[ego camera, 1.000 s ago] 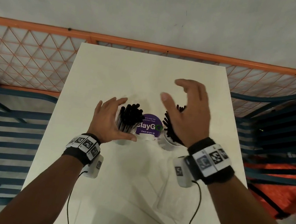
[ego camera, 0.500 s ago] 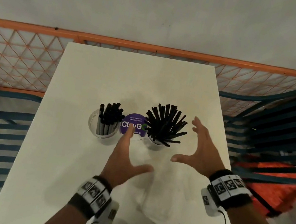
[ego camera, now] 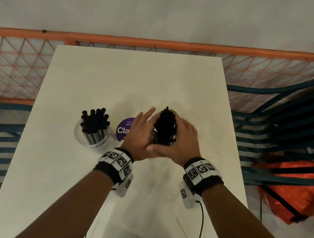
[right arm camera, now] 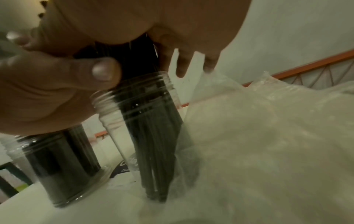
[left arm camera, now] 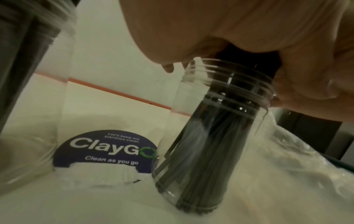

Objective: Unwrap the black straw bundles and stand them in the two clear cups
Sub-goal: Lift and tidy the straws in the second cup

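Both hands are in on the right cup (left arm camera: pixel 214 136) now, cupped either side of its black straws (ego camera: pixel 164 127) just above the rim. The left hand (ego camera: pixel 140 134) presses the bunch with its fingers fairly straight and the thumb running underneath. The right hand (ego camera: pixel 179 140) curls round the far side, its thumb (right arm camera: pixel 99 71) against the straws at the cup's mouth. That cup stands on the white worktop (ego camera: pixel 117 76), straws upright inside it and gathered tight at the top. Over to the left, the other cup (ego camera: pixel 93 136) stands apart, its straws (ego camera: pixel 94 122) upright and untouched. A purple sticker (left arm camera: pixel 107 151) lies between the two cups. Crumpled clear wrapping (right arm camera: pixel 268 136) lies on the worktop beside the right cup.
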### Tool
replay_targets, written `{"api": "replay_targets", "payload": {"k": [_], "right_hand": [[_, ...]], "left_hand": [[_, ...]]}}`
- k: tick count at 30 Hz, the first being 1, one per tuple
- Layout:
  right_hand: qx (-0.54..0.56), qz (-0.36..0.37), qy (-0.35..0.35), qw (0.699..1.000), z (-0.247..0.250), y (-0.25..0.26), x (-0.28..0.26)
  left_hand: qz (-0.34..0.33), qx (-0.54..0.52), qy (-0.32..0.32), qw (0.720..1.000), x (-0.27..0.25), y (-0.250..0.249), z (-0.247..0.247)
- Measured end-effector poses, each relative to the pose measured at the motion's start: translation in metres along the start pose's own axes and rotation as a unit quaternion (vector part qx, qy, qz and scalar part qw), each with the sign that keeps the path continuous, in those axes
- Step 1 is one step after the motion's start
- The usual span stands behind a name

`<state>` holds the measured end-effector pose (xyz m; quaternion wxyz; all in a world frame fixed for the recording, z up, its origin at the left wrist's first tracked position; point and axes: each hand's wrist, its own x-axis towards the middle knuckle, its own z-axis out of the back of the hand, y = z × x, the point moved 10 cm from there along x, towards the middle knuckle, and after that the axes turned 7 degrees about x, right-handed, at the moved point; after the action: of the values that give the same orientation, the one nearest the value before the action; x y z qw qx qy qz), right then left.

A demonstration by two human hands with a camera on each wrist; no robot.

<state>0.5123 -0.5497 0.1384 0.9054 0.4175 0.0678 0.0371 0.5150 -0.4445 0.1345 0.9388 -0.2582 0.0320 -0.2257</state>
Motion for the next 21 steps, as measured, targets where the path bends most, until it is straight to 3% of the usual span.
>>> {"api": "replay_targets", "payload": {"k": [3,7,10,14,18,21], "right_hand": [[-0.065,0.008,-0.060,0.996,0.004,0.004,-0.002],[0.079,-0.027,-0.040,0.996,-0.001,0.001,0.001],[0.108,-0.030,-0.046,0.993,0.001,-0.001,0.004],[0.124,-0.040,-0.065,0.989,0.006,-0.003,0.004],[0.111,-0.068,-0.095,0.987,0.012,-0.019,-0.003],[0.067,-0.077,-0.089,0.991,0.015,-0.027,-0.008]], "left_hand": [[-0.003,0.039,-0.024,0.999,0.004,-0.002,0.001],[0.003,0.036,-0.101,0.994,0.005,-0.013,0.018],[-0.004,0.011,-0.135,0.991,0.006,-0.022,0.031],[-0.002,0.046,-0.119,0.992,0.013,-0.021,0.031],[0.044,0.132,-0.018,0.990,0.019,-0.006,0.003],[0.074,0.132,0.004,0.988,0.017,0.004,-0.008]]}}
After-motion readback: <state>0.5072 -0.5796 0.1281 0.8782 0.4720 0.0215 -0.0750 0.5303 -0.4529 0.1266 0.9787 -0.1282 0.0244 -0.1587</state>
